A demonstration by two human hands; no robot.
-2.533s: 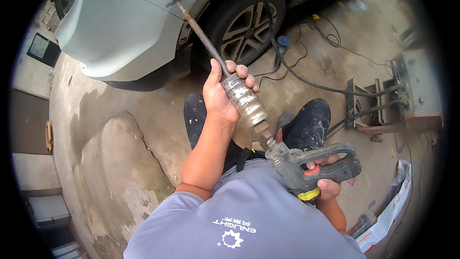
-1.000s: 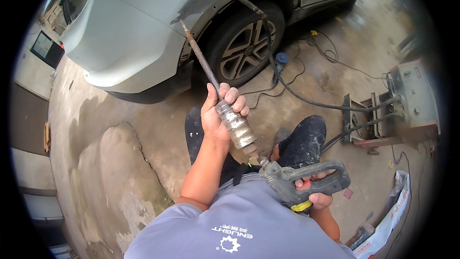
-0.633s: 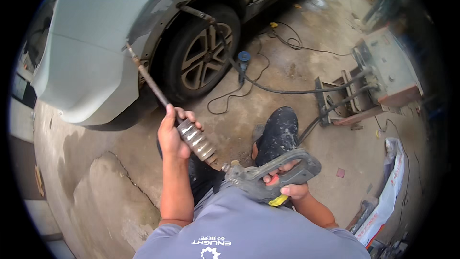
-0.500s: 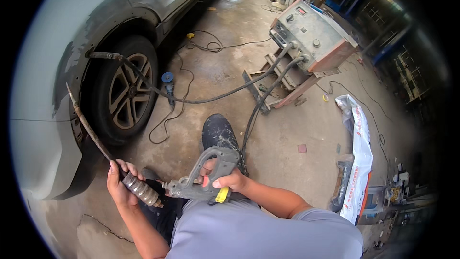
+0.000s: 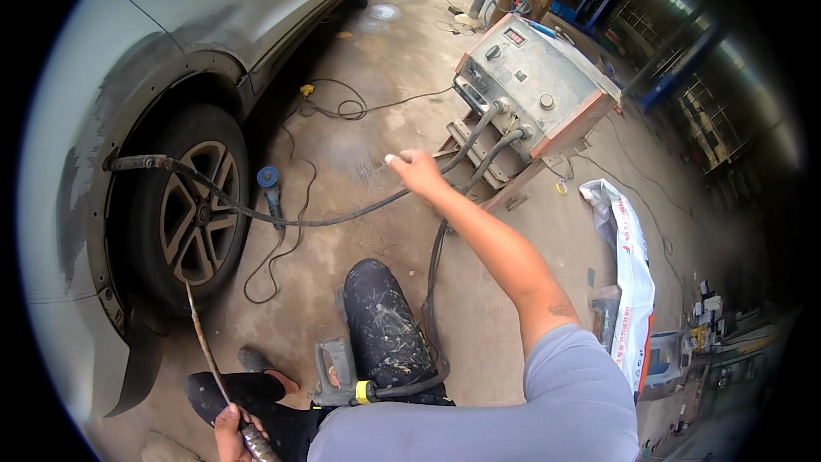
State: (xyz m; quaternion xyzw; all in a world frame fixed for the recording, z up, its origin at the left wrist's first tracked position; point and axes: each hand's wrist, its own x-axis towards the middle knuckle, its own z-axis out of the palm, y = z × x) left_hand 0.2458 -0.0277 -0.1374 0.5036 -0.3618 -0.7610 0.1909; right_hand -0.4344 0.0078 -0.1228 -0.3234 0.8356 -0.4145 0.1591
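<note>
At the lower left, my left hand (image 5: 233, 432) is closed around a slide-hammer dent puller, a long thin pointed rod (image 5: 205, 340) with a ribbed metal grip (image 5: 258, 443). Its tip lies in front of the wheel's lower edge in this view; contact cannot be made out. My right hand (image 5: 416, 173) is stretched out ahead, left of the control box, with its fingers curled in and nothing visible in them. A grey welding gun (image 5: 339, 372) with a loop handle and yellow tape rests by my lap, out of both hands, its black cable (image 5: 434, 316) running ahead.
A silver car (image 5: 64, 231) with a sanded fender and wheel (image 5: 201, 214) stands left. A clamped cable (image 5: 316, 222) crosses from its wheel arch to the welder control box (image 5: 534, 85). A blue-disc angle grinder (image 5: 269, 188) lies on the floor. A white bag (image 5: 633, 291) lies right.
My right hand has let go of the welding gun and reached forward toward the control box. My left hand has moved down with the dent puller, and the view has shifted.
</note>
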